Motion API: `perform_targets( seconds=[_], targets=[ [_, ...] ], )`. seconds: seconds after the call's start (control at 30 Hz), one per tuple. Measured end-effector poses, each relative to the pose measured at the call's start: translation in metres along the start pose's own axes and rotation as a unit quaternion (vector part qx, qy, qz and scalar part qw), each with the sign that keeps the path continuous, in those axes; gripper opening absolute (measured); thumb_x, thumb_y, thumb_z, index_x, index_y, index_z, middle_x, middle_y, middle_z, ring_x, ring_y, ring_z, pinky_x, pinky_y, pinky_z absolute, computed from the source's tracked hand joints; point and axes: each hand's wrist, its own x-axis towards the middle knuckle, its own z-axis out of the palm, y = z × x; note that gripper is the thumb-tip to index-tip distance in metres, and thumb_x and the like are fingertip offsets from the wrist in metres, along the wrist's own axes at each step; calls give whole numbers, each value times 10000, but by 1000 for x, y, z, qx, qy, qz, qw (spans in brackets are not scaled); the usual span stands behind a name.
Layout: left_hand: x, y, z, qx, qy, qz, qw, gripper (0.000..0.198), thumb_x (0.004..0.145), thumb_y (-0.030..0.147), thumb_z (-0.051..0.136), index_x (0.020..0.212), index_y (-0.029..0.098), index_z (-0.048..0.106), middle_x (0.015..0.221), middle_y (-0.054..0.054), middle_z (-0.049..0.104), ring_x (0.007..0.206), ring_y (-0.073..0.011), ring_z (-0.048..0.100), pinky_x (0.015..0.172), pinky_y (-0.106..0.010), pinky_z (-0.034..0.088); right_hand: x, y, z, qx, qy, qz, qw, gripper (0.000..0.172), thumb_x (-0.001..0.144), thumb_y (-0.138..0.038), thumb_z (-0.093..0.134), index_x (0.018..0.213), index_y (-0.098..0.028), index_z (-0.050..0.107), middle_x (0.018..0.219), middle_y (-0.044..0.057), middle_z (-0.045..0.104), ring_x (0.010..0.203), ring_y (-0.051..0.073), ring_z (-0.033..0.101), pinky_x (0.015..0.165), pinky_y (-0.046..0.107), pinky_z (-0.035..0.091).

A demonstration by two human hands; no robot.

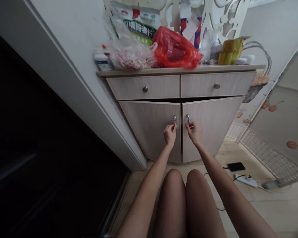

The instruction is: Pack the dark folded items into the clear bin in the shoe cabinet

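I crouch before a low wood-grain cabinet [149, 71], knees together in front of it. My left hand [170, 134] is closed on the metal handle [174, 119] of the left door [149, 129]. My right hand [193, 132] is closed on the metal handle [188, 118] of the right door [211, 122]. Both doors stand slightly ajar, with a dark gap showing along their top edge. Above the doors sit two shut drawers, each with a round knob [145, 89].
On the cabinet top lie a red plastic bag [175, 49], a clear bag [129, 53], an oatmeal packet [141, 24] and yellow packs [229, 51]. A dark doorway [39, 148] is left. A phone [235, 166] and power strip [245, 180] lie on the tiled floor at right.
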Motion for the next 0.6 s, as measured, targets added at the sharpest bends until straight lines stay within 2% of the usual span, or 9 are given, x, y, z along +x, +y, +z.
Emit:
perform_targets(
  seconds=[0.2, 0.6],
  targets=[
    [19, 1, 11, 11, -35, -15, 999, 48, 882, 186, 718, 855, 155, 744, 893, -94, 733, 831, -194, 680, 818, -303, 489, 21, 6, 22, -18, 6, 7, 1000, 421, 914, -613, 470, 799, -222, 576, 801, 90, 701, 700, 216, 621, 663, 311, 418],
    [34, -4, 25, -26, -22, -36, 999, 38, 859, 193, 735, 827, 174, 727, 863, -71, 750, 800, -183, 680, 786, -294, 496, 37, 12, 34, -6, 2, 8, 1000, 355, 884, -560, 493, 787, -223, 542, 765, 67, 654, 689, 203, 581, 690, 317, 419]
  ],
)
